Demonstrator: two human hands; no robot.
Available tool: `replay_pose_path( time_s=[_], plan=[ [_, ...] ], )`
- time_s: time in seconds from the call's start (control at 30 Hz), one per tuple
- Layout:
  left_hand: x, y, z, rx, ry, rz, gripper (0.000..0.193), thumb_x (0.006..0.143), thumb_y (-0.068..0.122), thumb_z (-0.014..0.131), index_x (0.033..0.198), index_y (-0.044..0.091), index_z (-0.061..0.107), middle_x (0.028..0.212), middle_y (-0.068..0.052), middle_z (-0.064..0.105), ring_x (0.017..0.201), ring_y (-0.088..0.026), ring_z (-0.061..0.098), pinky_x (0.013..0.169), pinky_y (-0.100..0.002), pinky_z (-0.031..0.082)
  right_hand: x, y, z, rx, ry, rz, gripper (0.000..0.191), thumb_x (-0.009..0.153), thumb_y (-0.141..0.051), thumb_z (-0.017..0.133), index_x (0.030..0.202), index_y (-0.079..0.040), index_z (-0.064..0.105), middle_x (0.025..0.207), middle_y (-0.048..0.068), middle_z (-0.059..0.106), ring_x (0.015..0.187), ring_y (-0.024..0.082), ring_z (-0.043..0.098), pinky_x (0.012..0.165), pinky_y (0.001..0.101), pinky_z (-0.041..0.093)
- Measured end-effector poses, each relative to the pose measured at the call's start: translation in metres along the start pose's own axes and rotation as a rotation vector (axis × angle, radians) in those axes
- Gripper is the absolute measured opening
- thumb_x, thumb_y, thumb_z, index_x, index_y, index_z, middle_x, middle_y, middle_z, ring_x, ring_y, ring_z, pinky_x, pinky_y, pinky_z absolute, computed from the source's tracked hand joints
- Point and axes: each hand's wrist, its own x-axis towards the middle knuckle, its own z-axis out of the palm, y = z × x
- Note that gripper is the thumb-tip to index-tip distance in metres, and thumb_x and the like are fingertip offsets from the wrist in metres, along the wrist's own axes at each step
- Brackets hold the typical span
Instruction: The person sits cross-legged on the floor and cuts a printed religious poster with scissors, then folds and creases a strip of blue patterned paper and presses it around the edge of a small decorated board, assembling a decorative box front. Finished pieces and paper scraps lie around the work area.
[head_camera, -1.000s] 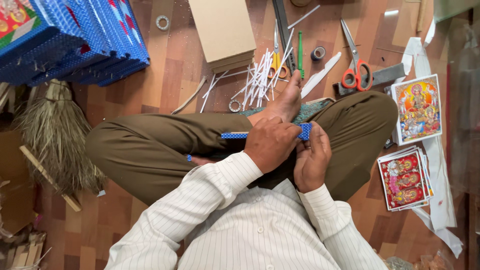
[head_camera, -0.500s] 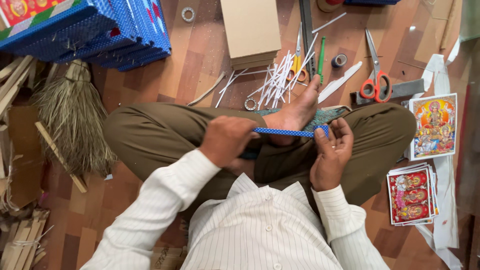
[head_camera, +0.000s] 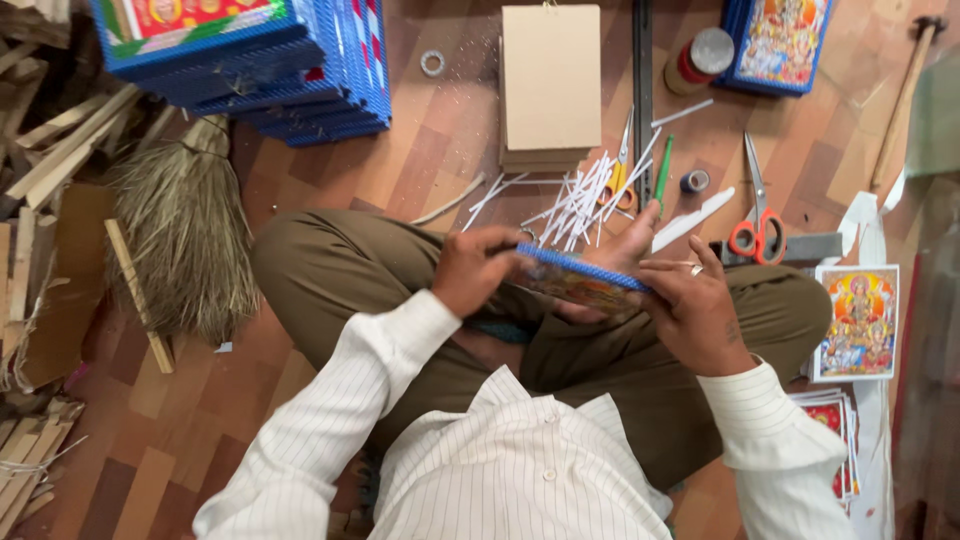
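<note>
I sit cross-legged on a wooden floor. A small blue-edged picture frame (head_camera: 580, 280) lies across my lap, held between both hands. My left hand (head_camera: 478, 268) grips its left end with fingers curled over the top edge. My right hand (head_camera: 690, 310), wearing a ring, holds the right end from the side. The frame is tilted, so its colourful picture faces me. My bare foot (head_camera: 630, 238) sticks out just behind it.
White sticks (head_camera: 580, 195) are scattered ahead. Red-handled scissors (head_camera: 757, 228), yellow scissors (head_camera: 620, 170), a green pen (head_camera: 663, 165), cardboard sheets (head_camera: 550, 85). Blue frames stacked (head_camera: 290, 70) far left, a straw broom (head_camera: 185, 240), colourful prints (head_camera: 858, 322) at right, a hammer (head_camera: 905, 90).
My hands have moved apart along the frame. It has turned from edge-on to tilted, showing its picture side. The camera has shifted, bringing more of the far floor into view.
</note>
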Motion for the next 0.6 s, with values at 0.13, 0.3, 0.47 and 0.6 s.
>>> replay_pose_path(
  time_s=[0.13, 0.3, 0.47, 0.6],
  plan=[
    [0.073, 0.012, 0.002, -0.075, 0.322, 0.027, 0.027, 0.082, 0.006, 0.08, 0.108, 0.004, 0.073, 0.085, -0.01, 0.076, 0.075, -0.017, 0.073, 0.068, -0.032, 0.059, 0.026, 0.016, 0.017, 0.579, -0.034, 0.446, 0.023, 0.095, -0.014, 0.078, 0.114, -0.001, 0.079, 0.093, 0.011, 0.075, 0.085, 0.016, 0.068, 0.102, 0.0358, 0.046],
    [0.084, 0.026, 0.029, 0.001, 0.464, 0.136, 0.011, 0.094, 0.007, 0.072, 0.105, 0.005, 0.07, 0.09, -0.011, 0.072, 0.08, -0.024, 0.073, 0.074, -0.037, 0.057, 0.093, 0.033, 0.091, 1.468, 0.223, 0.627, 0.023, 0.094, -0.008, 0.072, 0.113, 0.004, 0.073, 0.102, 0.006, 0.075, 0.09, 0.012, 0.069, 0.082, 0.0242, 0.053],
    [0.014, 0.002, 0.068, 0.301, 0.126, 0.204, 0.036, 0.082, 0.008, 0.073, 0.117, 0.007, 0.065, 0.124, -0.017, 0.062, 0.107, -0.037, 0.065, 0.091, -0.046, 0.054, 0.128, 0.047, 0.141, 1.789, 0.178, 0.608, 0.01, 0.1, -0.007, 0.07, 0.104, 0.002, 0.07, 0.092, 0.005, 0.07, 0.08, 0.014, 0.064, 0.073, 0.0265, 0.049],
    [0.007, -0.023, 0.088, 0.479, 0.128, 0.189, 0.036, 0.085, 0.009, 0.07, 0.121, 0.008, 0.063, 0.132, -0.021, 0.055, 0.109, -0.04, 0.063, 0.088, -0.05, 0.052, 0.128, 0.047, 0.138, 1.83, 0.116, 0.585, 0.011, 0.102, -0.009, 0.071, 0.104, 0.002, 0.068, 0.089, 0.004, 0.068, 0.077, 0.015, 0.063, 0.07, 0.0273, 0.05]
  ],
)
